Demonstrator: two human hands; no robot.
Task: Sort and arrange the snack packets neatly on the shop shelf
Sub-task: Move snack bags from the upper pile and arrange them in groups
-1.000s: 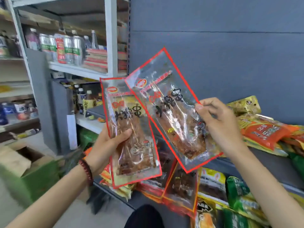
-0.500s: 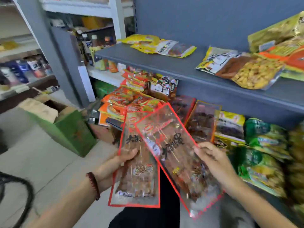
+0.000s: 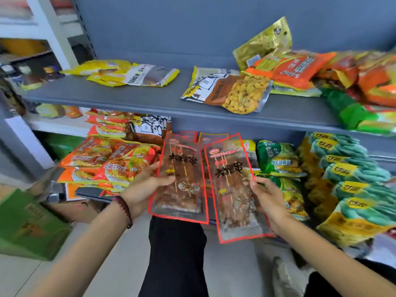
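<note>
Left hand (image 3: 145,189) grips the left skewer packet (image 3: 182,179) by its left edge, thumb curled over the clear front, a bead bracelet (image 3: 125,211) on the wrist. Right hand (image 3: 267,200) pinches the right skewer packet (image 3: 233,189) at its right edge, fingers curled behind it. I hold the 2 packets upright and side by side – both clear with red borders, their inner edges meeting low down – in front of the lower shelf, above my dark trousers.

Behind them, more red-bordered packets (image 3: 192,136) lean at the back of that shelf. Orange noodle packs (image 3: 107,161) are stacked to the left, green packets (image 3: 278,159) lie to the right, and teal-and-yellow ones (image 3: 347,168) are piled farther right.

On the grey upper shelf (image 3: 128,97) yellow packets (image 3: 128,76) lie at the left, a bag of yellow nuts (image 3: 235,91) sits near the middle, a gold packet (image 3: 263,41) leans against the back wall, and orange packs (image 3: 295,69) are heaped at the right. A green carton (image 3: 27,226) stands on the floor to my left.
</note>
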